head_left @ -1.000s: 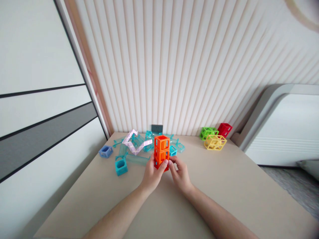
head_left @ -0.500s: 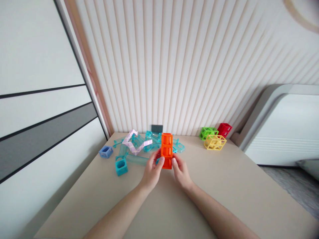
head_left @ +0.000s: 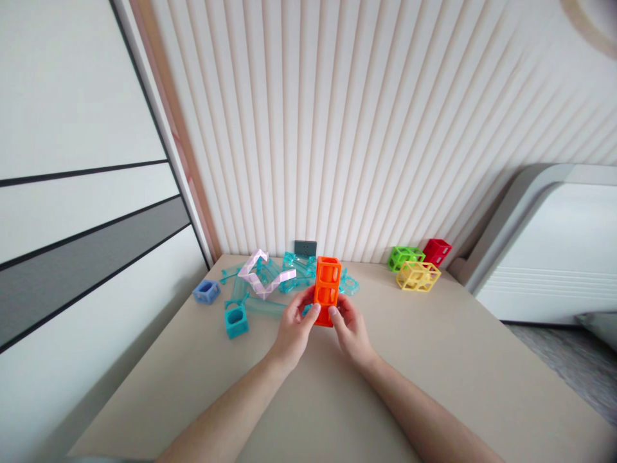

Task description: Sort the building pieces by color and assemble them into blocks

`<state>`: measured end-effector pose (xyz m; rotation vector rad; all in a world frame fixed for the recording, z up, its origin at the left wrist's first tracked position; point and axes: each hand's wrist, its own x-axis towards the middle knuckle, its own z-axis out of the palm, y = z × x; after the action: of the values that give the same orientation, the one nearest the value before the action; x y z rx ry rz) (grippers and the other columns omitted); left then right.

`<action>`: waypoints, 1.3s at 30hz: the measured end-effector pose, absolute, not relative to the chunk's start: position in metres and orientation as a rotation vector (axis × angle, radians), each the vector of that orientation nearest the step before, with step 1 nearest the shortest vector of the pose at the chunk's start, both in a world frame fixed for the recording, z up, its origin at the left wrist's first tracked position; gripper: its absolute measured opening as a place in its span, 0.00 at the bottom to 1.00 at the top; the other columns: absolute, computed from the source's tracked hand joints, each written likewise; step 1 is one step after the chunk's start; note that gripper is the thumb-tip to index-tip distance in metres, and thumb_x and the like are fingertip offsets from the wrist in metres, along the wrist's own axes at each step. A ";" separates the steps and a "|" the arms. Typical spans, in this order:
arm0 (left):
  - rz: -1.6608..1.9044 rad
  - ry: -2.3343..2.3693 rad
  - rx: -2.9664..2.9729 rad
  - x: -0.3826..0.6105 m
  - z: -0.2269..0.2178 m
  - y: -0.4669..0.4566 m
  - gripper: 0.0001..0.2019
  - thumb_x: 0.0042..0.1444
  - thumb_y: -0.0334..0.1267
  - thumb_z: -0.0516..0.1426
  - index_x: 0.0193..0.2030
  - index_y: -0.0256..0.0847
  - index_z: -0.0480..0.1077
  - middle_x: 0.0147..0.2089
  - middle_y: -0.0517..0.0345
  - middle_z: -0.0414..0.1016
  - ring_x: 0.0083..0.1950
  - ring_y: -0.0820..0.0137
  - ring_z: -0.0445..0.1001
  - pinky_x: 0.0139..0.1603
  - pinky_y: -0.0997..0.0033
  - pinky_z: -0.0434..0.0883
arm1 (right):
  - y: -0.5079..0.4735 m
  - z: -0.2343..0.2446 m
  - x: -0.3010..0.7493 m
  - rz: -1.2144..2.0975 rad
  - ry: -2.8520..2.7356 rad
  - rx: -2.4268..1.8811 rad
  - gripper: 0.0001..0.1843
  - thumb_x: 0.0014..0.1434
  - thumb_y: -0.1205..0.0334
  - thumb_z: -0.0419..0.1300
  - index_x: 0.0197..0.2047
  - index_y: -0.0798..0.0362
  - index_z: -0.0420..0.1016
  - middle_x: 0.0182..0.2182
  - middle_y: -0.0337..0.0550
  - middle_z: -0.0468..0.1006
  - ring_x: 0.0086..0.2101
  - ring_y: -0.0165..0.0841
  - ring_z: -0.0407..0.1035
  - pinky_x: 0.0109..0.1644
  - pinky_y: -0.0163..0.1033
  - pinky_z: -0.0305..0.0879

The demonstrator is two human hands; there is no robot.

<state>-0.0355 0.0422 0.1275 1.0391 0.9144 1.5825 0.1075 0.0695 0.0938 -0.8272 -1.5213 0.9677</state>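
Observation:
An orange stack of three hollow cube blocks (head_left: 327, 293) stands nearly upright between my hands, tilted slightly to the right. My left hand (head_left: 297, 323) grips its lower left side, the thumb on the near face. From the other side my right hand (head_left: 351, 326) holds the lower right, its thumb also on the front. Fingers behind the stack are partly hidden. Beyond it lie clear teal track pieces (head_left: 299, 265) and a pale lilac zigzag piece (head_left: 263, 283). To the left of my hands sits a teal hollow block (head_left: 236, 321).
A blue hollow block (head_left: 206, 292) lies near the left edge of the table (head_left: 308, 411). At the back right are green (head_left: 405, 258), yellow (head_left: 418, 276) and red (head_left: 438, 252) hollow blocks. A ribbed wall (head_left: 328, 128) with a dark socket (head_left: 305, 248) bounds the far side.
The orange stack has tipped a little to the right at its top, and my right thumb has moved further onto its front. The whole view has shifted slightly.

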 end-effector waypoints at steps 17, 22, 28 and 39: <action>1.573 0.896 1.011 -0.035 0.125 0.043 0.23 0.52 0.47 0.67 0.53 0.40 0.76 0.54 0.47 0.80 0.57 0.56 0.76 0.61 0.56 0.70 | 0.070 0.098 0.108 1.004 -1.472 -0.772 0.20 0.66 0.45 0.57 0.53 0.49 0.76 0.44 0.46 0.82 0.44 0.40 0.76 0.50 0.44 0.73; 1.549 0.873 1.056 -0.038 0.128 0.042 0.21 0.54 0.46 0.67 0.52 0.41 0.76 0.55 0.48 0.79 0.57 0.56 0.76 0.62 0.56 0.69 | 0.070 0.099 0.109 0.982 -1.495 -0.796 0.20 0.66 0.45 0.57 0.52 0.49 0.76 0.42 0.46 0.82 0.41 0.39 0.76 0.48 0.43 0.73; 1.548 0.860 1.053 -0.038 0.128 0.043 0.21 0.53 0.45 0.67 0.51 0.40 0.76 0.53 0.48 0.80 0.56 0.57 0.76 0.61 0.57 0.69 | 0.071 0.098 0.110 0.983 -1.502 -0.813 0.22 0.66 0.43 0.57 0.51 0.51 0.76 0.42 0.47 0.81 0.41 0.40 0.75 0.48 0.43 0.72; 1.590 0.898 0.936 -0.034 0.114 0.049 0.22 0.51 0.46 0.68 0.51 0.39 0.73 0.49 0.47 0.80 0.48 0.61 0.78 0.50 0.61 0.74 | 0.070 0.093 0.106 0.812 -1.487 -0.929 0.25 0.67 0.49 0.57 0.63 0.50 0.67 0.46 0.48 0.80 0.40 0.38 0.74 0.45 0.45 0.73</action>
<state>-0.0343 0.0490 0.1136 0.9363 0.8977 1.5904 0.1057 0.0697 0.0934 -0.9293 -1.4875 0.8125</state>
